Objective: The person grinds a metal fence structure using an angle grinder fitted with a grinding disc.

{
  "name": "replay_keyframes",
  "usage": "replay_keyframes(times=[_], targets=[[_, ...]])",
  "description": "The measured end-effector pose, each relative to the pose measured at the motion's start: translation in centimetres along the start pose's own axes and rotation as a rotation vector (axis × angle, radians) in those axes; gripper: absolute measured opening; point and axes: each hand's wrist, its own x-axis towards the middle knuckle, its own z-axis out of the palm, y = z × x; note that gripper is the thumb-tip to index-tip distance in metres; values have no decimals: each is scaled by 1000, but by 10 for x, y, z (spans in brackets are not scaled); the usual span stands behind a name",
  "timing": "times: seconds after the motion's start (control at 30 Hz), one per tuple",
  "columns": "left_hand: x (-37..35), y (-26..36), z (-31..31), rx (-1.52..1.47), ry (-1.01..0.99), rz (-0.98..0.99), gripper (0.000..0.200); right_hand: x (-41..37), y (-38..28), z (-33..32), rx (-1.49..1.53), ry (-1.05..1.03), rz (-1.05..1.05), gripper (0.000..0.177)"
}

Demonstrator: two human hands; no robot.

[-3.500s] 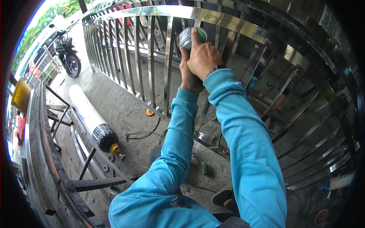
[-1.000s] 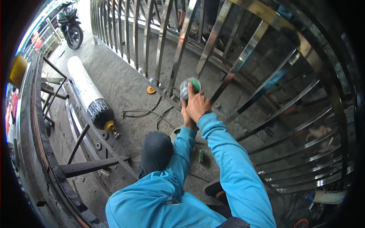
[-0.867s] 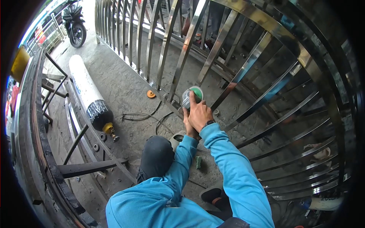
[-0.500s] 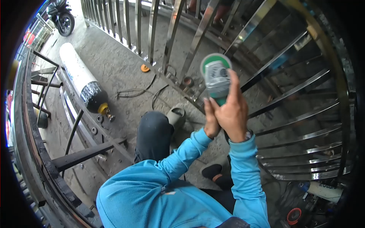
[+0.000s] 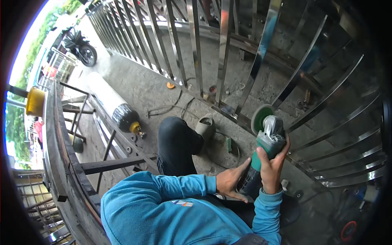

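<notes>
An angle grinder (image 5: 254,163) with a green and dark body and a silver head is in front of my lap, its disc end pointing up and away. My right hand (image 5: 272,169) is wrapped round the body just behind the head, thumb on top. At the dark rear end, my left hand (image 5: 230,182) grips from the left side, fingers and thumb spread around it. The round green-backed disc (image 5: 262,118) overlaps the bottom rail of a shiny metal railing (image 5: 222,53) in this view.
A white and black gas cylinder (image 5: 112,100) lies on the floor at left beside a dark steel frame (image 5: 112,164). A cable (image 5: 171,107) and an orange disc (image 5: 170,85) lie near the railing. A motorcycle (image 5: 79,47) stands far left. An orange ring (image 5: 348,230) is lower right.
The grinder has come down and to the right, nearer my body, and its disc now shows more edge-on. My left hand has shifted to its rear end. My view has turned left.
</notes>
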Motion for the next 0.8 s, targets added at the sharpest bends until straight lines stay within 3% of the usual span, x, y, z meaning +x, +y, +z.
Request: replay_keyframes(times=[0.07, 0.1, 0.2, 0.27, 0.43, 0.63, 0.8], targets=[[2, -10, 4, 288, 76, 305, 138, -8, -1, -10, 79, 3, 29, 90], [2, -13, 5, 285, 105, 378, 127, -13, -1, -15, 192, -6, 111, 90], [-13, -28, 10, 426, -27, 418, 113, -31, 1, -26, 441, 10, 276, 88], [-20, -26, 12, 439, -63, 433, 105, -44, 8, -31, 522, 95, 272, 77], [-21, -17, 12, 500, -158, 530, 80, -59, 30, -48, 539, 203, 329, 74], [10, -13, 0, 679, -181, 730, 80, -60, 4, -62, 574, 334, 268, 71], [46, -27, 0, 574, -291, 831, 77, -63, 0, -79, 651, 475, 205, 70]])
